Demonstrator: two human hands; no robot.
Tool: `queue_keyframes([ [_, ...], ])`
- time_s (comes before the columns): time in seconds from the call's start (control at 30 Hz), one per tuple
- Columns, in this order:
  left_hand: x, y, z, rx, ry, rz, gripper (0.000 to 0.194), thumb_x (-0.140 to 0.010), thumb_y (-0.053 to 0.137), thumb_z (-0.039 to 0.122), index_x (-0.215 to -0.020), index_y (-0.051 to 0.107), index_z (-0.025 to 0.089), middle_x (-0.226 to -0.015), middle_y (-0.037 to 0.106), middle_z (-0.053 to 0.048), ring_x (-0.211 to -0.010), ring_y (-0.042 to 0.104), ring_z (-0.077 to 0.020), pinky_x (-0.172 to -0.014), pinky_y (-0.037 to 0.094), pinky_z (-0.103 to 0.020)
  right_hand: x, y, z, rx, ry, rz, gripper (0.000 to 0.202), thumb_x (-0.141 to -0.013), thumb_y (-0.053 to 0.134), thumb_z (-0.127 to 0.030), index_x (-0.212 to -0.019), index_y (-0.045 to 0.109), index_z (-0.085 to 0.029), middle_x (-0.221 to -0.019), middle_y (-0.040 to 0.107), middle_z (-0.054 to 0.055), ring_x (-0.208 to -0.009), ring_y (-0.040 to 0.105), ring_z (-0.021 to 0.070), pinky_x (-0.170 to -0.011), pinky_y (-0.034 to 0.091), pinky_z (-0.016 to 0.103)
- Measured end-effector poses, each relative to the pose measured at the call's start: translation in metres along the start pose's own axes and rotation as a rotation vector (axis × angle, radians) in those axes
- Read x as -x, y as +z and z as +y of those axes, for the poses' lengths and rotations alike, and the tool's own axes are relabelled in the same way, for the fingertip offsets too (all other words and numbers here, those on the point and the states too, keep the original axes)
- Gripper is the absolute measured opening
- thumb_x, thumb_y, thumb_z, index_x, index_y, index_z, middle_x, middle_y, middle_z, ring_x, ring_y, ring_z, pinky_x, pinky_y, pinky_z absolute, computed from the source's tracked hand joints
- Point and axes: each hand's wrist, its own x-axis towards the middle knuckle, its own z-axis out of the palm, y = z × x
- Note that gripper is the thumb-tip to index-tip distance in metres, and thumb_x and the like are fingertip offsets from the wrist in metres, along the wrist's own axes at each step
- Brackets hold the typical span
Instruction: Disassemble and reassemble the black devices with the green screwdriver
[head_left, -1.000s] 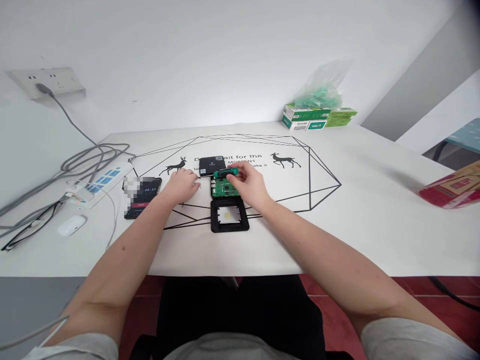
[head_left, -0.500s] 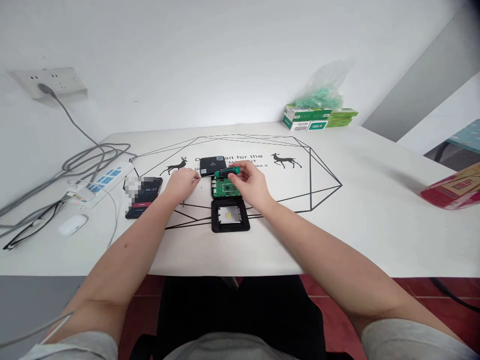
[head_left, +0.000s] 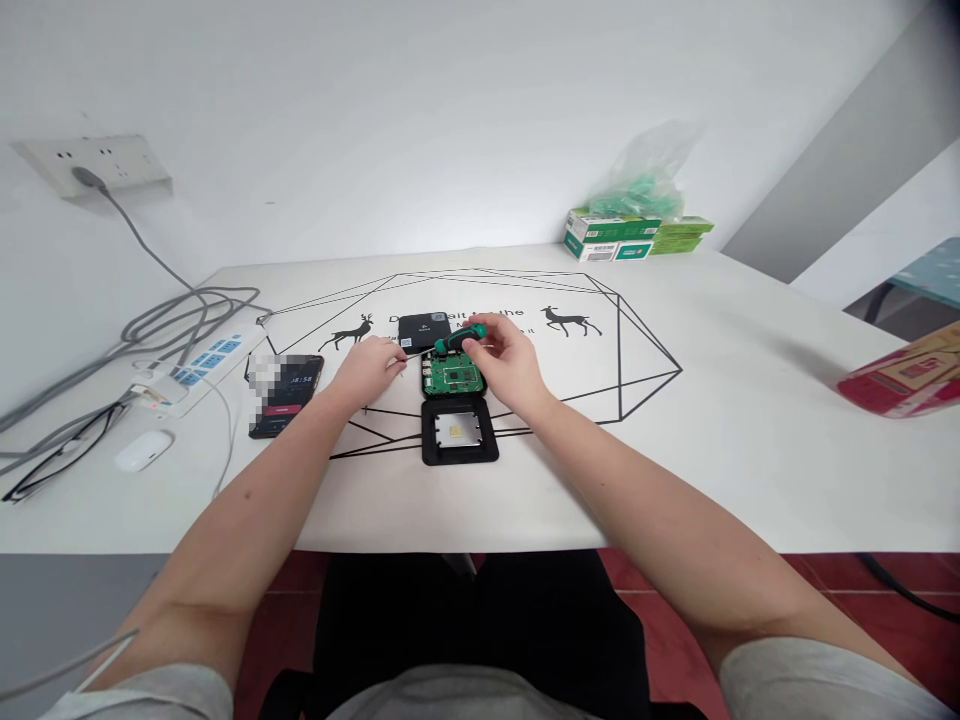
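Left hand [head_left: 371,370]: bent fingers lay by the tip of the screwdriver [head_left: 461,339]; their grip could not be told. Green circuit board [head_left: 454,375]: sat just on the handle's near side. Right hand [head_left: 511,365]: fingers clasped that handle.

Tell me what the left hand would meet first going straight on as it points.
Probably the thin shaft of the green screwdriver, close by the fingertips of the left hand; depth is unclear, so they may be touching.
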Motion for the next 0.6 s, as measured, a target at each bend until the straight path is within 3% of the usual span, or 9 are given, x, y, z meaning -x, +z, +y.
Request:
queue_keyframes([
  [0.13, 0.006, -0.008, 0.011, 0.275, 0.016, -0.071, 0.014, -0.094, 0.069, 0.034, -0.091, 0.078, 0.025, -0.105, 0.079, -0.004, -0.103, 0.072, -0.0255, -0.095, 0.057, -0.04, -0.002, -0.007, -0.008, -0.043, -0.136, -0.058, 0.051, -0.098, 0.067, -0.056, -0.143, 0.064, -0.031, -0.137, 0.076, 0.01, -0.117, 0.074, 0.0266, -0.103, 0.064, 0.05],
  [0.2, 0.009, -0.014, 0.019, 0.395, 0.041, -0.192, 0.017, -0.092, 0.074, 0.043, -0.09, 0.079, 0.026, -0.104, 0.078, -0.002, -0.094, 0.071, -0.0229, -0.085, 0.057, -0.036, 0.001, -0.009, -0.018, -0.065, -0.198, -0.089, 0.058, -0.101, 0.064, -0.062, -0.15, 0.06, -0.034, -0.143, 0.073, 0.01, -0.126, 0.073, 0.0284, -0.107, 0.064, 0.052],
  [0.27, 0.013, -0.02, 0.028, 0.465, 0.157, -0.309, 0.022, -0.091, 0.077, 0.048, -0.089, 0.079, 0.026, -0.1, 0.076, -0.002, -0.093, 0.07, -0.0222, -0.084, 0.055, -0.035, 0.007, -0.009, -0.029, -0.105, -0.243, -0.117, 0.06, -0.102, 0.062, -0.066, -0.154, 0.056, -0.036, -0.145, 0.073, 0.009, -0.13, 0.072, 0.0291, -0.108, 0.065, 0.053],
  [0.4, 0.019, -0.025, 0.045, 0.499, 0.287, -0.403, 0.016, -0.09, 0.08, 0.04, -0.085, 0.081, 0.025, -0.097, 0.075, -0.003, -0.092, 0.069, -0.0217, -0.086, 0.055, -0.035, 0.021, -0.005, -0.042, -0.177, -0.289, -0.279, 0.051, -0.107, 0.059, -0.053, -0.156, 0.054, -0.038, -0.153, 0.069, 0.008, -0.121, 0.078, 0.0261, -0.107, 0.067, 0.053],
  [0.6, 0.027, -0.019, 0.055, 0.49, 0.268, -0.554, 0.01, -0.091, 0.078, 0.035, -0.093, 0.087, 0.03, -0.102, 0.078, -0.003, -0.095, 0.072, -0.0247, -0.085, 0.058, -0.037, 0.031, 0.001, -0.04, -0.09, -0.315, -0.389, 0.049, -0.109, 0.054, -0.039, -0.158, 0.056, -0.036, -0.157, 0.067, 0.008, -0.124, 0.076, 0.0263, -0.098, 0.072, 0.05],
])
